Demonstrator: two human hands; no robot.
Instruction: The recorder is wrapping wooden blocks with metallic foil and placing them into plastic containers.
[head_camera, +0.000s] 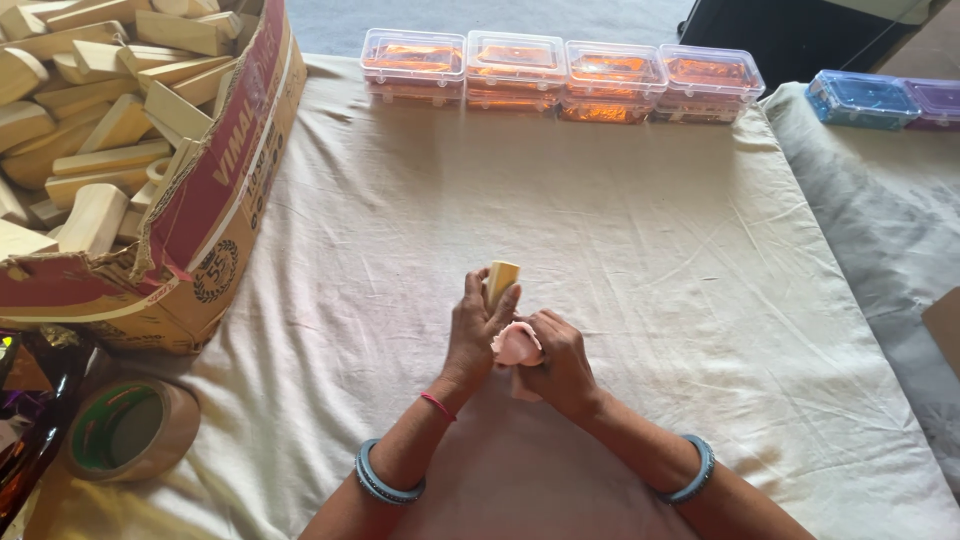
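Far left: torn cardboard box (205, 190) heaped with pale, smooth-cut wooden blocks (95, 130); below it, a roll of brown tape (130, 428). Centre, on a wrinkled cream cloth over the desk (640, 250): left hand (478, 330) closed around an upright wooden block (500, 280), right hand (560, 365) pinching a soft, crumpled pink cloth (517, 344) against it. Risk of the smooth block slipping out under hard rubbing. Along the far edge: clear hard plastic boxes (560, 72), orange inside.

1 head camera looks steeply down (near) over the cloth-covered table (640, 250).
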